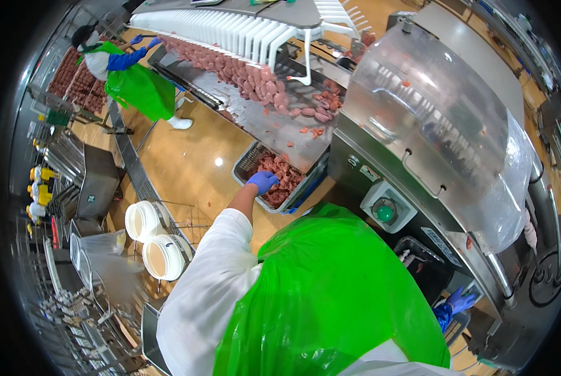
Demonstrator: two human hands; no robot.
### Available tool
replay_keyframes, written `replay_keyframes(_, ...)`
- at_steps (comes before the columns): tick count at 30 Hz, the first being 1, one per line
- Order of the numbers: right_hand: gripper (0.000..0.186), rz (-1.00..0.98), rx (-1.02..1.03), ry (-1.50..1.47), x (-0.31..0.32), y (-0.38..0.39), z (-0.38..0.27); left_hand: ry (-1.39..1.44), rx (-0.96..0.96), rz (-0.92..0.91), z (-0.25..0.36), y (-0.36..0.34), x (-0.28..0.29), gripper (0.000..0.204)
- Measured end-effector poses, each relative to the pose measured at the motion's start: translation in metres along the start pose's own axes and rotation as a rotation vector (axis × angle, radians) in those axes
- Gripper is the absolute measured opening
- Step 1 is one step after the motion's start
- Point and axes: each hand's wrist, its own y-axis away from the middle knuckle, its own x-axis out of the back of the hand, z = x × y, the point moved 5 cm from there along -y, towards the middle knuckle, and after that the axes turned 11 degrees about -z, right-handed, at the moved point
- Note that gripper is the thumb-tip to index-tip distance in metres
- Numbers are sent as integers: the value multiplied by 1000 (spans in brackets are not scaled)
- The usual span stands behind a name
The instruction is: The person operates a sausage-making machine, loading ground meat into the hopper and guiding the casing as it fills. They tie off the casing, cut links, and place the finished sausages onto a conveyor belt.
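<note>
My left hand (263, 182), in a blue-purple glove, reaches over a grey crate (238, 168) filled with red meat pieces (283, 177). Its fingers are together, and whatever they may hold is hidden. Far to the right, my right hand (461, 301), gloved alike with a blue sleeve, has its fingers apart beside the lower end of a steel machine (349, 160); nothing shows in it. Above the crate, a steel table (255, 125) carries loose meat scraps (316, 132) and a row of linked sausages (230, 70) hanging along white hooks (230, 31).
A clear domed cover (418, 106) tops the machine, with a green button (384, 211) on its front. A black tray (428, 266) lies near my right arm. White buckets (164, 257) stand at left. A co-worker in a green apron (136, 91) works at the table's far end.
</note>
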Motion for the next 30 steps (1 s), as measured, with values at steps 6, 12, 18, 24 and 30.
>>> replay_keyframes(6, 52, 114, 195, -509, 71, 24, -76, -351, -460, 37, 29, -16, -15, 42)
replay_keyframes(12, 61, 324, 272, -593, 146, 24, -116, -72, -230, -187, 56, -18, -10, 31)
replay_keyframes(18, 61, 359, 398, -732, 171, 6, -134, -49, -178, -160, 96, -4, 20, 28)
replay_keyframes(24, 54, 425, 394, -737, 174, -9, -118, -110, -364, -146, 150, 13, 17, 25)
replay_keyframes(30, 40, 427, 77, -767, 98, -8, -25, -208, -472, -260, 196, 42, -24, 23)
